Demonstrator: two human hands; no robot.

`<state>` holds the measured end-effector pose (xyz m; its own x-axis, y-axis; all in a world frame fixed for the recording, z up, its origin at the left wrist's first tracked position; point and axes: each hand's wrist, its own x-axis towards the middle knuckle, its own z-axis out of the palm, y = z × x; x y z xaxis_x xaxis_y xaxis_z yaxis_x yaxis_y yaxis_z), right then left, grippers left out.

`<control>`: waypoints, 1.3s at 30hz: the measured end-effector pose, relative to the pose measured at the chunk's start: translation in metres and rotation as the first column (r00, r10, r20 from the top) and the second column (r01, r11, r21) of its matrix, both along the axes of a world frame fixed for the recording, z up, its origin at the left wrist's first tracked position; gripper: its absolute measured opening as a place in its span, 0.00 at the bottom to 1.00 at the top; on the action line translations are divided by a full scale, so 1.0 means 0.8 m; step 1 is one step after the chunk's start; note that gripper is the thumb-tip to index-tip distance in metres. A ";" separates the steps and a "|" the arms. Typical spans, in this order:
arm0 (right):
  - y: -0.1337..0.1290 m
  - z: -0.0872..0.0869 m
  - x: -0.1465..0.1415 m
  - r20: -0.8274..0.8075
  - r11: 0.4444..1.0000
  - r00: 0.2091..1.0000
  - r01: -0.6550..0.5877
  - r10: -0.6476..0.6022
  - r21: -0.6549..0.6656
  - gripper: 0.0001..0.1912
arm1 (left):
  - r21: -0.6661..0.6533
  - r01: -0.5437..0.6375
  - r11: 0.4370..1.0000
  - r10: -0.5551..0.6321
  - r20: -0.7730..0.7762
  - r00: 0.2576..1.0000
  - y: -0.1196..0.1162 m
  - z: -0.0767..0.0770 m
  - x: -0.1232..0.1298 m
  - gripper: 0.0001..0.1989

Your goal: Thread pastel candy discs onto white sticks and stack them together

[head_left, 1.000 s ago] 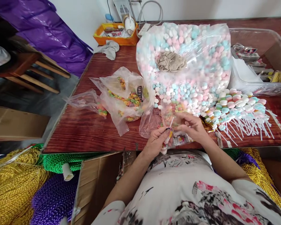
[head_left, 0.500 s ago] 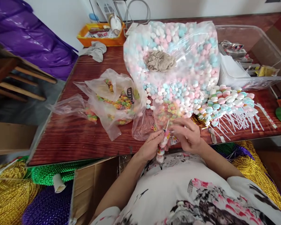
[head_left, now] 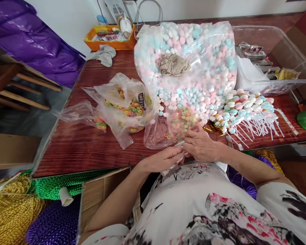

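two bare hands meet at the table edge, lower centre of the frame, over a slim white-sticked piece point(head_left: 180, 144); the left hand point(head_left: 164, 159) is closed around it, while the right hand point(head_left: 200, 144) bends its fingers in close against the left, though the piece is largely hidden and whether those fingers are clamped on it cannot be told; just beyond, at centre, lies a clear bag of coloured rings point(head_left: 185, 119); right of centre, a pile of pastel pieces on white sticks point(head_left: 250, 103) rests on the dark red table point(head_left: 73, 149); the held piece looks light, its thin stick smooth, fairly stiff and likely to slip or bend under a hard pinch; the surest hold would be low on the body, with a gentle fingertip steadying the stick.
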<state>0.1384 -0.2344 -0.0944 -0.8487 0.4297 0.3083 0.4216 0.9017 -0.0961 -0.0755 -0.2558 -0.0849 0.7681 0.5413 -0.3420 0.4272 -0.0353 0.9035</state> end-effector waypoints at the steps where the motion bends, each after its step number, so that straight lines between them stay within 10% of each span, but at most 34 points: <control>1: -0.002 -0.002 -0.003 0.030 0.999 0.999 0.025 -0.024 -0.033 0.05 | 0.134 -0.035 0.990 0.045 -0.069 0.997 -0.002 -0.004 0.001 0.15; 5: -0.021 -0.007 -0.011 -0.040 0.981 0.981 0.193 -0.192 0.015 0.06 | 0.314 -0.206 0.927 0.248 -0.101 0.963 -0.012 -0.021 0.000 0.12; 10: -0.052 -0.011 -0.003 -0.230 0.966 0.972 0.109 -0.055 0.232 0.13 | -0.370 -0.168 0.914 0.254 0.196 0.947 -0.023 -0.030 -0.008 0.20; 13: -0.058 -0.014 0.007 -0.266 0.965 0.963 0.030 0.041 0.260 0.08 | -0.515 -0.049 0.856 0.193 0.230 0.954 -0.026 -0.026 -0.007 0.22; 19: -0.059 -0.041 0.012 -0.238 0.989 0.960 0.149 -0.147 -0.010 0.07 | -0.026 -0.020 0.999 0.019 -0.031 0.999 -0.026 -0.021 0.005 0.19; 23: -0.063 -0.066 0.005 -0.300 0.910 0.863 0.353 -0.406 -0.217 0.08 | 0.376 -0.098 0.922 0.152 -0.118 0.981 -0.031 -0.026 0.023 0.13; 26: -0.065 -0.061 0.025 -0.392 0.856 0.767 0.401 -0.508 -0.325 0.08 | 0.430 -0.164 0.888 0.208 -0.057 0.976 -0.028 -0.025 0.034 0.14; 31: -0.071 -0.022 0.102 -0.524 0.832 0.648 0.469 -0.553 -0.297 0.11 | -0.186 -0.415 0.890 0.431 0.050 0.901 -0.006 -0.022 0.042 0.19; 35: -0.067 -0.002 0.109 -0.434 0.924 0.823 0.377 -0.367 -0.066 0.17 | -0.612 -0.365 0.702 0.515 0.082 0.853 0.002 -0.019 0.055 0.19; 39: -0.049 -0.001 0.077 -0.328 0.987 0.938 0.142 -0.111 0.072 0.16 | -0.719 -0.207 0.663 0.450 0.162 0.879 0.002 -0.012 0.064 0.17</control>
<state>0.2003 -0.2737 -0.0949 -0.6378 0.4833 0.5997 0.4932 0.8543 -0.1640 -0.0245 -0.2539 -0.0945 0.7101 0.4994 -0.4964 -0.0064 0.7095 0.7047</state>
